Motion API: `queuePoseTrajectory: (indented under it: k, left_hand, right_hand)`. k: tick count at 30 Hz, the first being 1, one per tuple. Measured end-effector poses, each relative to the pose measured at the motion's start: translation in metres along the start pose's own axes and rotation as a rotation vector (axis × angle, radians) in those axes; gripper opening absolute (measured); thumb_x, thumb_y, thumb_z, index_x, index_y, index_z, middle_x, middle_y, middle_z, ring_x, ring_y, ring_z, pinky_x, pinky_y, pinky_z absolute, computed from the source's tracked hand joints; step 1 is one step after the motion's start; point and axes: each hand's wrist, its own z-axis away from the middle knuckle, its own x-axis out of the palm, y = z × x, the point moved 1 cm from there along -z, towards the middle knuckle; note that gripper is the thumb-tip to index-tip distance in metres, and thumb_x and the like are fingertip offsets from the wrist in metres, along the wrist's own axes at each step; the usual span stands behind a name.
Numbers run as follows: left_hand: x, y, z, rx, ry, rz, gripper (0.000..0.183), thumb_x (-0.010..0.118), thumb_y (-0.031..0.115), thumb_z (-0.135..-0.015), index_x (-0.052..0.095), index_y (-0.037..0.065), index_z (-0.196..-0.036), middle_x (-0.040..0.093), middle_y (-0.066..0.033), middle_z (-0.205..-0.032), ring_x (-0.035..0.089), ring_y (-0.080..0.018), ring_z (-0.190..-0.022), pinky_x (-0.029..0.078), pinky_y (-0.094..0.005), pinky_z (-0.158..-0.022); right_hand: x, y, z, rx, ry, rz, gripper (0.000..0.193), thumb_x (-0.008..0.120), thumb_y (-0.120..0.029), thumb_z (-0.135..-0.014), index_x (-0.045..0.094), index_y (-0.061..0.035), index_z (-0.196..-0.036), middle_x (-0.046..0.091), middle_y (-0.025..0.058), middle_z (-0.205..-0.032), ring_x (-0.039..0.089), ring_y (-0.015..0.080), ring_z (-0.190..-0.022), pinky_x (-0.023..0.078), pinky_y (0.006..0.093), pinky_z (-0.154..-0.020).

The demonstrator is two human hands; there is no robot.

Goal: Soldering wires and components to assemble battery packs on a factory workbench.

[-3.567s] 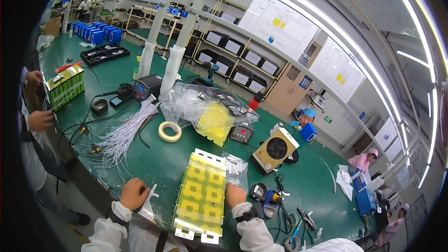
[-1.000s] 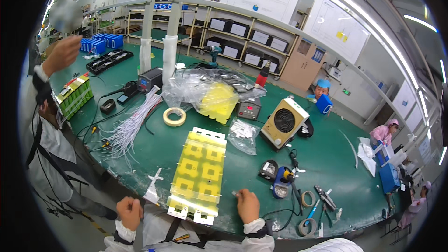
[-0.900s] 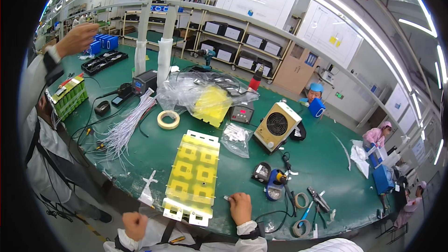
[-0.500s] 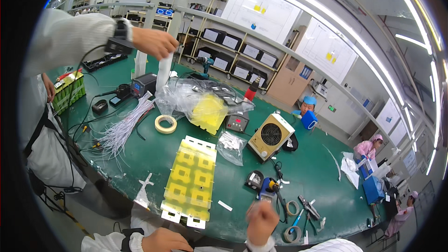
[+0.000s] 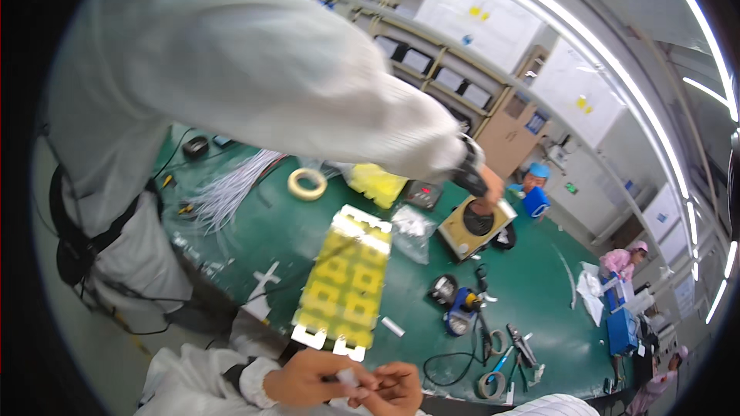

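Both of my hands meet at the lower edge, in front of the yellow panel. In my left hand (image 5: 308, 379) a small white piece (image 5: 348, 377), perhaps tape or paper, is pinched. My right hand (image 5: 397, 389) has its fingers bent together against the left fingertips; what they hold is hidden. Just beyond lies a flat yellow panel (image 5: 344, 277) with square cutouts and silvery metal strips at both ends. A small white strip (image 5: 392, 327) rests to its right, and a white cross-shaped scrap (image 5: 266, 280) to its left.
A co-worker's white-sleeved arm (image 5: 308, 85) crosses the table from the left, its hand (image 5: 491, 187) at the beige fan unit (image 5: 462, 235). Around the green table (image 5: 532, 293) are a tape roll (image 5: 307, 184), white wires (image 5: 231, 189), a soldering-iron stand (image 5: 460, 316), pliers (image 5: 521, 347) and a bag (image 5: 412, 231).
My right hand has moved left to meet my left hand, which has turned inward. The co-worker's arm has swung right across the table to the fan. The whole view has shifted.
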Motion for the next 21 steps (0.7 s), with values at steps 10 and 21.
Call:
queuePoseTrajectory:
  k: [10,21]
  left_hand:
    - [0.003,-0.014,0.010,-0.308,0.072,0.054,0.044,0.069,0.014,-0.099,0.059,-0.001,-0.139,0.073,-0.0043,-0.100,0.061,-0.0051,-0.077,0.052,-0.0216,-0.067]
    - [0.007,-0.014,0.008,-0.311,0.087,0.020,0.046,0.066,0.006,-0.099,0.055,-0.001,-0.143,0.073,-0.0055,-0.102,0.064,-0.0057,-0.078,0.056,-0.0212,-0.071]
  right_hand:
    - [0.009,-0.083,-0.040,-0.497,-0.086,0.767,0.026,0.078,0.001,-0.082,0.070,-0.0026,-0.107,0.069,0.0170,-0.102,0.066,0.0282,-0.085,0.053,0.0379,-0.074]
    - [0.004,-0.061,-0.031,-0.483,-0.018,0.798,0.029,0.078,0.008,-0.075,0.074,0.0008,-0.102,0.073,0.0136,-0.102,0.068,0.0252,-0.092,0.054,0.0342,-0.079]
